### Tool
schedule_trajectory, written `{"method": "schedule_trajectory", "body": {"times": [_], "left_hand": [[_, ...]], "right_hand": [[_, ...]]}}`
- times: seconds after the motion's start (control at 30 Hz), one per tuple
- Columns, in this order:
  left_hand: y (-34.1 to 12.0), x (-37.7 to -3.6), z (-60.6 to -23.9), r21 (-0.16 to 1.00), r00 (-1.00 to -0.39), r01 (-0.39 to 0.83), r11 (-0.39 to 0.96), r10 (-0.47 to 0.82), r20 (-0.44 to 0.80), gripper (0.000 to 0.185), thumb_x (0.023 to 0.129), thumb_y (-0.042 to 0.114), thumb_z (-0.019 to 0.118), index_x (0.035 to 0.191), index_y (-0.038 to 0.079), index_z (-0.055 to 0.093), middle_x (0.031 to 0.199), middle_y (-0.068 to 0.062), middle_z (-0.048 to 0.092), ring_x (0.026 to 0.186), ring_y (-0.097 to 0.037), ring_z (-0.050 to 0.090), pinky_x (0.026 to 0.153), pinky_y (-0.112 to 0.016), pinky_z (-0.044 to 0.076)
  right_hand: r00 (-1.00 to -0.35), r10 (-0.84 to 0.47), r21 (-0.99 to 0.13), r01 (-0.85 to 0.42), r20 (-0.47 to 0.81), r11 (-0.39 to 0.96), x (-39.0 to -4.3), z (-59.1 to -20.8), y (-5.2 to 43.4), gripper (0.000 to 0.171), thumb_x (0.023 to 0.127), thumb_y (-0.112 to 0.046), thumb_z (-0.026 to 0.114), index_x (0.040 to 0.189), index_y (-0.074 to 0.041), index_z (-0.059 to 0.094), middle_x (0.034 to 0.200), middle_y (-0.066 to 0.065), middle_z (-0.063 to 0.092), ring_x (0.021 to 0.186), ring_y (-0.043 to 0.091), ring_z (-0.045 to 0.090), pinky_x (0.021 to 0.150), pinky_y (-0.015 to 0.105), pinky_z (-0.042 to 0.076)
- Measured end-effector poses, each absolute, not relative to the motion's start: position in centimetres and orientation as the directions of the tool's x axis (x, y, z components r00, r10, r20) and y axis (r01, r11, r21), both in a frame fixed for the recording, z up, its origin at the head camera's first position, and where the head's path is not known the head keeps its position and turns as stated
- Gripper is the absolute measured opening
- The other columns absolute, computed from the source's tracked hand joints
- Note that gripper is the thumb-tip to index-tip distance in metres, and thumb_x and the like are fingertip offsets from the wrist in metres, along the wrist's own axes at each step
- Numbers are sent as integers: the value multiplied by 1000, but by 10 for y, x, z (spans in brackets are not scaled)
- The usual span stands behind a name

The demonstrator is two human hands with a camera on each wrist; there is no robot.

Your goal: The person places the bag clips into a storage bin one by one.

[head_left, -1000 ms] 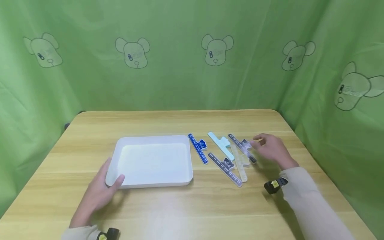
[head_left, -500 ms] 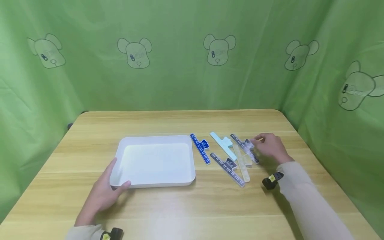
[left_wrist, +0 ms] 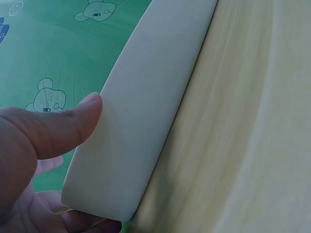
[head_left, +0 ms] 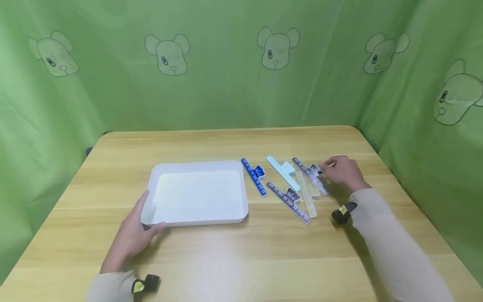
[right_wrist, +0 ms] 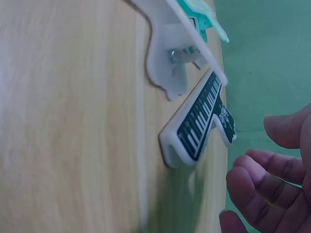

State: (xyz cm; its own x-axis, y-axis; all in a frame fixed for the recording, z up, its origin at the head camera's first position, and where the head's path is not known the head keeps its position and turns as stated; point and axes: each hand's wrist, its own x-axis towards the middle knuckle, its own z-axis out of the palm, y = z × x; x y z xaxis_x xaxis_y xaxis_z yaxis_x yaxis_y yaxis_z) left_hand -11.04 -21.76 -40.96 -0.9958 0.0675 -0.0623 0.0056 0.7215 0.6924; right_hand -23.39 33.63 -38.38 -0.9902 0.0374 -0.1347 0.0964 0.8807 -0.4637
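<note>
White tray (head_left: pixel 194 193): left hand (head_left: pixel 132 235) pinches its 7 o'clock corner; far dark clip (head_left: pixel 310 174) at 3 o'clock. Right hand (head_left: pixel 342 173), loosely curled beside it, apparently empty, touch unclear. Risk: a low pinch could drag the pale clip (head_left: pixel 307 202), close at 6 o'clock

Left hand (head_left: pixel 132 235) with thumb spread, right hand (head_left: pixel 344 172) with fingers loosely bent, hands well apart
</note>
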Motion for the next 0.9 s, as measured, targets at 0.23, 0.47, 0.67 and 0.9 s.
{"method": "schedule_trajectory", "body": {"times": [0.23, 0.47, 0.67, 0.9], "left_hand": [[-219, -112, -410, 699, -995, 4, 715, 74, -70, 110, 82, 33, 77, 156, 9, -1, 157, -26, 11, 138, -52, 19, 109, -66, 18], [-220, -113, -411, 709, -996, 10, 705, 72, -58, 112, 82, 34, 77, 156, 12, -4, 156, -28, 14, 136, -53, 21, 108, -67, 19], [-219, -114, -409, 704, -995, -23, 710, 52, -85, 115, 81, 39, 77, 156, 12, -7, 156, -29, 13, 136, -54, 21, 108, -67, 19], [-218, -119, -406, 704, -996, -8, 710, 54, -66, 115, 82, 39, 76, 155, 12, -8, 155, -30, 13, 136, -54, 21, 108, -67, 20]], "right_hand": [[-984, 65, -455, 135, -165, 880, -236, -384, 338, 55, 97, -46, 52, 118, 4, 61, 113, 29, 59, 99, 44, 55, 82, 56, 47], [-980, 83, -449, 157, -180, 879, -239, -385, 340, 54, 96, -46, 52, 118, 3, 61, 112, 28, 60, 99, 43, 55, 81, 55, 46], [-977, 77, -439, 159, -199, 884, -245, -383, 342, 53, 97, -45, 53, 119, 3, 61, 104, 23, 63, 95, 38, 56, 79, 51, 47], [-973, 64, -455, 161, -220, 876, -249, -379, 342, 52, 98, -42, 51, 119, 4, 60, 99, 20, 63, 96, 38, 54, 83, 54, 45]]}}
